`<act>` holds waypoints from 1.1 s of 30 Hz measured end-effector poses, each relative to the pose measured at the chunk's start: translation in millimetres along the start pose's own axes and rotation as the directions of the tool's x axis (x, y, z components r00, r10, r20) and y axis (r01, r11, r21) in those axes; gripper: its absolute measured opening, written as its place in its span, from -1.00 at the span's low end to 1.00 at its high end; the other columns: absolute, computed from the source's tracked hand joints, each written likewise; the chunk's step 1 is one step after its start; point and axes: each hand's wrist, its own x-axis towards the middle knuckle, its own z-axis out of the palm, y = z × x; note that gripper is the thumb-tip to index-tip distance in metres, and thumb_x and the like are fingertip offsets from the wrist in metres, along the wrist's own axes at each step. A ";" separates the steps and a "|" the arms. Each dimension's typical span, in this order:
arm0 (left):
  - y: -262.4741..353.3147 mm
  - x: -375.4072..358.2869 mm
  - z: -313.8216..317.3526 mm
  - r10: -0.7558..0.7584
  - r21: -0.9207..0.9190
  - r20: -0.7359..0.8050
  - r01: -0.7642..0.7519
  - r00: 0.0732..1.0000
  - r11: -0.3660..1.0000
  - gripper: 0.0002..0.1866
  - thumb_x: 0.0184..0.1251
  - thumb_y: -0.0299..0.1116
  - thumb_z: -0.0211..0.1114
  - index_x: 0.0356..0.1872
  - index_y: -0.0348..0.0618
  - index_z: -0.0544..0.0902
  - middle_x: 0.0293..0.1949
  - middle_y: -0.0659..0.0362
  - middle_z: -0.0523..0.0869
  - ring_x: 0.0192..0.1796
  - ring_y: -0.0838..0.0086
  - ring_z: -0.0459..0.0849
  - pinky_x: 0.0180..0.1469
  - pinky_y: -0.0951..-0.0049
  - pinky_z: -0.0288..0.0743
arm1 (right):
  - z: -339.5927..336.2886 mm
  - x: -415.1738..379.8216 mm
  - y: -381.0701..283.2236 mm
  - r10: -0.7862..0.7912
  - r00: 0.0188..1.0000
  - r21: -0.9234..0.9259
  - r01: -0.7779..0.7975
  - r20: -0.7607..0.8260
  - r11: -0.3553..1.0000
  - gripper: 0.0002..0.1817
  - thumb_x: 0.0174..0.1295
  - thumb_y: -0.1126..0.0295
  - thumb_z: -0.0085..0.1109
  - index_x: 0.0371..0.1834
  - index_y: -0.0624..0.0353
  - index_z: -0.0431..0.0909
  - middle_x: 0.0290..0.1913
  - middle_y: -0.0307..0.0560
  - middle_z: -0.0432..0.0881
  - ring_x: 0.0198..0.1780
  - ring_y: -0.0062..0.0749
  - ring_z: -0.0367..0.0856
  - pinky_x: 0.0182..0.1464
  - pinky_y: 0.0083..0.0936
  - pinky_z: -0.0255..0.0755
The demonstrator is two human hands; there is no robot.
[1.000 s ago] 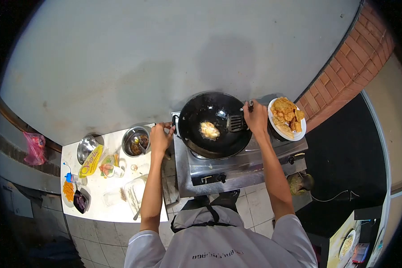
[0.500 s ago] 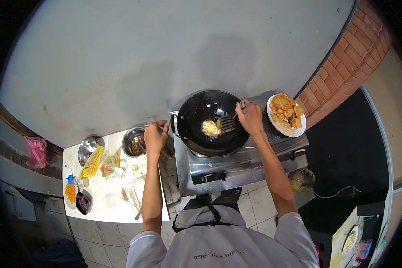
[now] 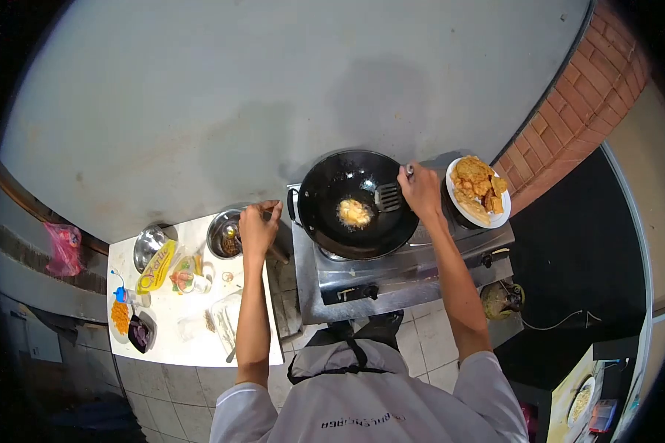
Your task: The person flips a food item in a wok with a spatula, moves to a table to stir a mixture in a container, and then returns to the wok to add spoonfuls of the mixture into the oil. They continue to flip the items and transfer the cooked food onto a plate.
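Observation:
My right hand (image 3: 420,193) is closed round the handle of a slotted spatula (image 3: 388,198). The spatula's metal head is inside a black wok (image 3: 340,247), beside and apart from a small pale-yellow piece of food (image 3: 355,213) that bubbles in oil. My left hand (image 3: 258,230) is raised at the right side of a metal bowl (image 3: 216,244), left of the wok's handle. Its fingers are curled and drawn together, and what they hold, if anything, cannot be made out. A spoon (image 3: 233,238) and some dark contents show in the bowl.
The wok stands on a metal stove (image 3: 332,279). At its right is a white plate (image 3: 504,215) of fried food (image 3: 473,173). The white table (image 3: 192,351) at left carries a second metal bowl (image 3: 149,244), a yellow packet (image 3: 157,266) and orange pieces (image 3: 120,317). A wall rises behind.
The spatula has moved slightly up and right, away from the food, with its head turned more upright. My left hand stays by the bowl.

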 end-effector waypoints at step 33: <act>22.9 -23.9 0.2 -0.049 0.038 -0.074 0.052 0.996 0.998 -0.71 0.24 -0.24 0.33 -0.20 -0.29 0.72 -0.37 -0.07 0.74 -0.33 0.30 0.73 -0.22 0.39 0.52 | -17.6 32.1 20.3 -0.029 1.000 0.290 0.025 0.008 0.957 -0.75 0.16 0.37 0.15 -0.56 0.33 0.46 -0.65 0.18 0.46 -0.55 0.18 0.49 -0.48 -0.19 0.32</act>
